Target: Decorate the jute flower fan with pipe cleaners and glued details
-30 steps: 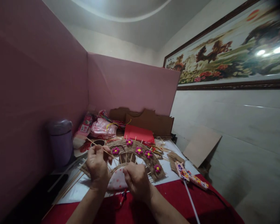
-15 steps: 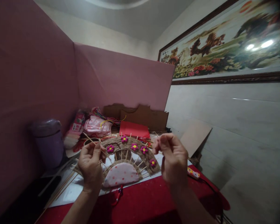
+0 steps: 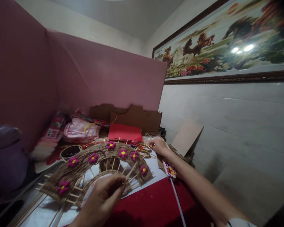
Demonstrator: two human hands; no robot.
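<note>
My left hand [image 3: 105,197] is in front of a fan-shaped piece [image 3: 85,159] wound with brown twine on thin sticks. Its thumb and fingers are closed on a thin wooden stick [image 3: 131,172]. Magenta flowers with yellow centres, such as this flower [image 3: 93,158], sit along the twine band. The hand covers most of the pale fabric half-circle at the fan's base. My right hand [image 3: 159,146] reaches to the back right of the table, beside clear plastic [image 3: 147,138] and thin hoops. Its fingers are bent closed; what they grip, if anything, is hidden.
Behind the fan lie red paper [image 3: 125,131], torn cardboard [image 3: 137,116] and pink dotted cloth [image 3: 80,129]. At left stand a round container [image 3: 71,152] and a purple bin [image 3: 7,164]. A flower-patterned object [image 3: 169,170] with a pale cord lies under my right forearm.
My right hand has moved from in front of me to the table's back right. My left hand has come down over the fan with its stick. The view has shifted right.
</note>
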